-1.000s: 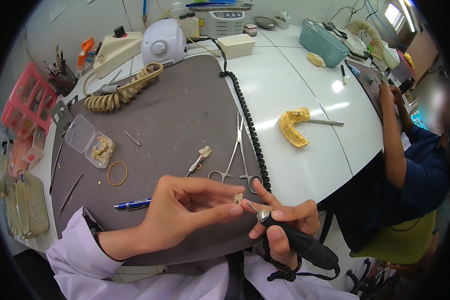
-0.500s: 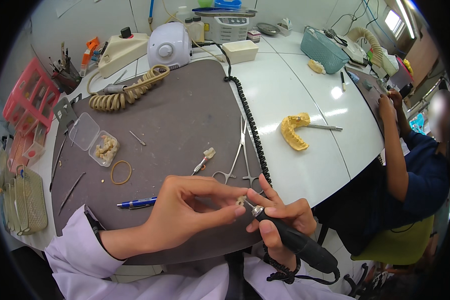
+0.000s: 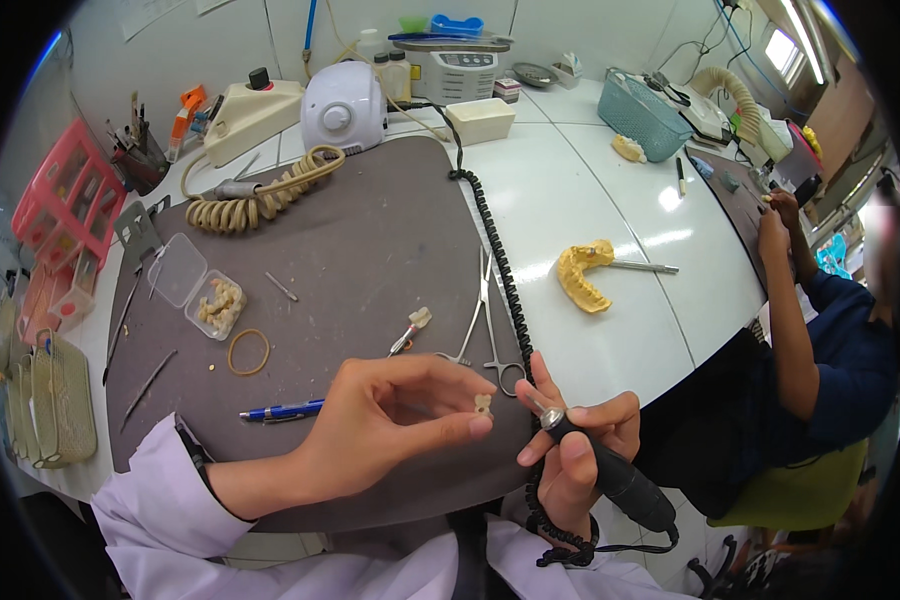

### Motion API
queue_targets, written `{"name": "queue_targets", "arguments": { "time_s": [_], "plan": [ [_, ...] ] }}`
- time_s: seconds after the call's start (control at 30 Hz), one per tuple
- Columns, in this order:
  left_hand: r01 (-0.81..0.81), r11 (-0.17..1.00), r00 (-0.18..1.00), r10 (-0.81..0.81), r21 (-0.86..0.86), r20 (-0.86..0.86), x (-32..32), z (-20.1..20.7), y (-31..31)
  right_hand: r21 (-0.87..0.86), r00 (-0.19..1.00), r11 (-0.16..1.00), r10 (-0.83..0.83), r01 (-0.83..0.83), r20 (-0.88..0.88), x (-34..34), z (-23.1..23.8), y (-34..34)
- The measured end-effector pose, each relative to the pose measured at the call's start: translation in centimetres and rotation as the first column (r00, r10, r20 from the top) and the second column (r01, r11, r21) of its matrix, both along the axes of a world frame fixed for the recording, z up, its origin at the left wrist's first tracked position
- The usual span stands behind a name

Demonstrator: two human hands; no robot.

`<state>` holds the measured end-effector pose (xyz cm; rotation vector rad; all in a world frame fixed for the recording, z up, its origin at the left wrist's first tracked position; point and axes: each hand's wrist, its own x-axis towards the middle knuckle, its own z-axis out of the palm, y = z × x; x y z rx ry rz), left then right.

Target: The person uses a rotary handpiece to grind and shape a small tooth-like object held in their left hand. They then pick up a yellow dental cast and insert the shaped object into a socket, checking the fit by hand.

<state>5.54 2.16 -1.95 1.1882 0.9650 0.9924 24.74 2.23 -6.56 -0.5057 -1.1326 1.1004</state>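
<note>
Between the thumb and fingertips of my left hand (image 3: 370, 425) is pinched a small ivory dental piece (image 3: 483, 404), like a crown with a little hollow in it. My right hand (image 3: 605, 425) grips a black dental handpiece (image 3: 625, 490) with a metal nose and a thin tip. That tip points up and left, a short gap to the right of the dental piece. Just beyond my hands lie a metal holder with an ivory piece on its end (image 3: 420, 318), a pair of scissor-handled forceps (image 3: 484, 290) and a blue pen (image 3: 280, 410).
On the grey mat (image 3: 370, 230) are an open clear box of ivory pieces (image 3: 220, 307), a rubber band (image 3: 248, 352) and slim tools. A black coiled cord (image 3: 500, 240) runs along its right edge. Further right stands a yellow dental cast (image 3: 582, 278); a co-worker (image 3: 820, 350) sits beyond.
My right hand has drawn the handpiece back to the right, so its tip has come away from the dental piece. My left hand keeps its pinch in nearly the same spot.
</note>
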Motion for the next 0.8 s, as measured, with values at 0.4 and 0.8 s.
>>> {"name": "queue_targets", "arguments": {
  "time_s": [0.4, 0.8],
  "plan": [
    [-0.029, 1.0, 0.996, 0.028, 0.013, 0.087, 0.1, -0.2, -0.3, 0.084, 0.99, 0.988, 0.127, -0.132, 0.067, -0.1, -0.1, -0.6],
    [-0.07, 0.966, 0.998, 0.068, 0.25, 0.015, 0.2, -1.6, -0.3, 0.128, 0.969, 0.987, 0.066, -0.098, 0.238, -0.2, 0.0, -0.4]
  ]
}}
